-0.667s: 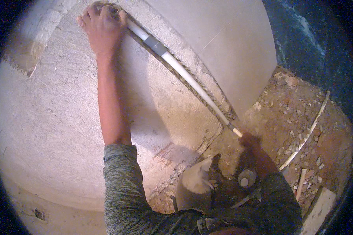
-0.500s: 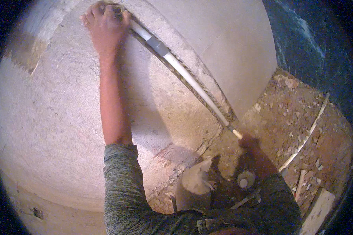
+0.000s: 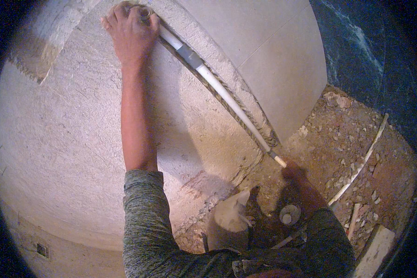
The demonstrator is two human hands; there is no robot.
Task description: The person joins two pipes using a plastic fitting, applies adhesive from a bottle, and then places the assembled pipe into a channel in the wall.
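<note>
A long white pipe (image 3: 217,84) with a grey coupling (image 3: 190,56) lies along a rough groove chased into the pale plaster wall (image 3: 74,139). My left hand (image 3: 132,32) has its fingers curled around the round fitting (image 3: 145,13) at the pipe's upper end. My right hand (image 3: 295,172), low and in shadow, grips the short cream-coloured piece (image 3: 279,160) at the pipe's lower end.
Smooth tiles (image 3: 282,55) border the groove, with a dark green veined surface (image 3: 366,55) at right. Rubble (image 3: 343,139) covers the floor, with a long pale strip (image 3: 363,164), a board (image 3: 375,250), a dusty cup-like item (image 3: 289,214) and a pale sack-like object (image 3: 227,217).
The wall, pipe and both hands sit slightly further right and down in the picture. My hands keep their places on the pipe.
</note>
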